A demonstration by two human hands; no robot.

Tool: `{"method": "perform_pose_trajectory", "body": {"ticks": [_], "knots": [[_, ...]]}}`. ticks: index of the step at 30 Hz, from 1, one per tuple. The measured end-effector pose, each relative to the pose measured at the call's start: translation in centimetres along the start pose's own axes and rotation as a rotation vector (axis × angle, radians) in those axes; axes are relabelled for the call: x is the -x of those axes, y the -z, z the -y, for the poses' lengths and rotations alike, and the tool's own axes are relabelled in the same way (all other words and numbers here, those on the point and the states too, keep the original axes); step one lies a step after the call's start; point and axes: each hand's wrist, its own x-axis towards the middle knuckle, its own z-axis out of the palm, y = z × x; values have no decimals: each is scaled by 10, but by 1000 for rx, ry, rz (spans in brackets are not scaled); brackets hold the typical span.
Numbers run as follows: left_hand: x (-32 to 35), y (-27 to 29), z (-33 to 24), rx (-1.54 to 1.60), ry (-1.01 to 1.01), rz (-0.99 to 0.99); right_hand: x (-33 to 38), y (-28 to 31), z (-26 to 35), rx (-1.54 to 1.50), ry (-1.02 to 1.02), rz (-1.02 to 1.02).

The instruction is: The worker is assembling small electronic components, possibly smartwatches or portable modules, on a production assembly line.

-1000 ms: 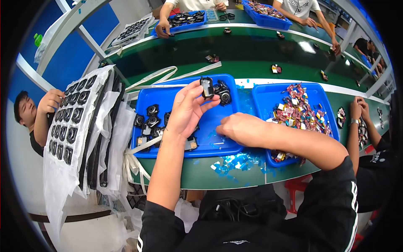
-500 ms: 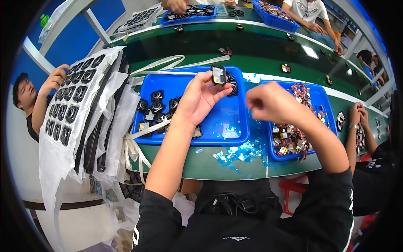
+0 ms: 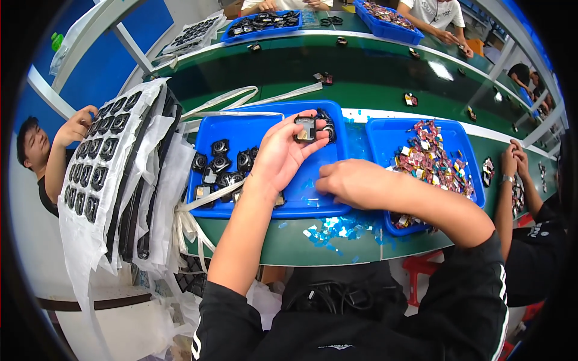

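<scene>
My left hand (image 3: 280, 156) is closed on a small black watch case (image 3: 306, 130), its grey inner side facing up, above the left blue tray (image 3: 208, 125). More black watch cases (image 3: 220, 162) with round faces lie in that tray's left half. Over the tray's right edge is my right hand (image 3: 352, 183), fingers curled together. Whatever its fingertips may hold is hidden. To the right, a second blue tray (image 3: 385, 135) holds a heap of small reddish, white and yellow parts (image 3: 430, 159).
Blue film scraps (image 3: 331, 231) litter the green table. At left leans a stack of lined trays (image 3: 99, 150) of black cases, with a person beside it. White straps (image 3: 226, 99) cross the left tray. Beyond runs a green conveyor (image 3: 271, 69) with scattered parts; other people sit across and at right.
My right hand has moved left and down, from beside the right tray to over the left tray's edge. My left hand has lowered slightly with the watch case, which is turned more upward.
</scene>
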Motion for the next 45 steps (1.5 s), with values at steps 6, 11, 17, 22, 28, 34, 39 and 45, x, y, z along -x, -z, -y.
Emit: {"method": "perform_pose_trajectory", "body": {"ticks": [6, 11, 17, 22, 28, 34, 39, 45], "knots": [[-3, 0, 2, -50, -12, -46, -10, 3, 0, 152, 133, 151], [-3, 0, 3, -83, -50, -52, -33, 28, 12, 133, 103, 502], [-4, -7, 6, -119, -30, -62, -31, 32, 12, 174, 15, 554], [-3, -3, 8, -61, -47, -103, 8, 70, -10, 7, -151, 152], [3, -13, 17, -67, -73, -54, 37, 38, -27, -3, -228, 82], [13, -28, 38, -433, -463, -122, 46, 44, -19, 82, -346, -61], [6, -24, 47, -583, -590, -149, 45, 26, -1, -10, 99, 2], [5, -24, 46, -608, -574, -199, 43, 14, 4, 193, 196, 55]]}}
